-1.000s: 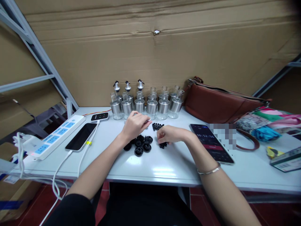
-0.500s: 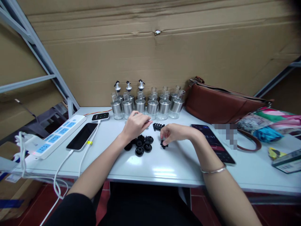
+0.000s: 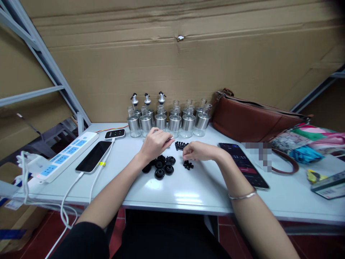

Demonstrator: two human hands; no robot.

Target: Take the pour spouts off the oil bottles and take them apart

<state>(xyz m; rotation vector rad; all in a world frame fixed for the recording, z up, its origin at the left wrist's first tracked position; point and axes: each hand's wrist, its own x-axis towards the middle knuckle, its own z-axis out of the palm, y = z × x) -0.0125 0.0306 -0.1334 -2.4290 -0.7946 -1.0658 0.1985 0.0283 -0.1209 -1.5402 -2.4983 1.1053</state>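
My left hand (image 3: 157,144) is closed over the table, knuckles up. A small pale or silvery bit shows at its fingertips; the rest is covered by the hand. My right hand (image 3: 198,151) is pinched, fingers curled down, just above a little heap of small black pieces (image 3: 188,165). Whatever sits between its fingertips is hidden. Behind the right fingers lies a row of small black parts (image 3: 181,145). Several round black caps (image 3: 159,174) are clustered between my two forearms.
Several glass bottles with metal sleeves (image 3: 174,122) stand at the back, three with pourers (image 3: 161,98). A power strip (image 3: 66,158), a phone (image 3: 93,157) and a small device (image 3: 115,134) lie left. A larger phone (image 3: 244,165) and a brown bag (image 3: 248,117) are right.
My right hand has lifted slightly off the heap of small black pieces, which now shows more fully below it. The left hand has stayed in place.
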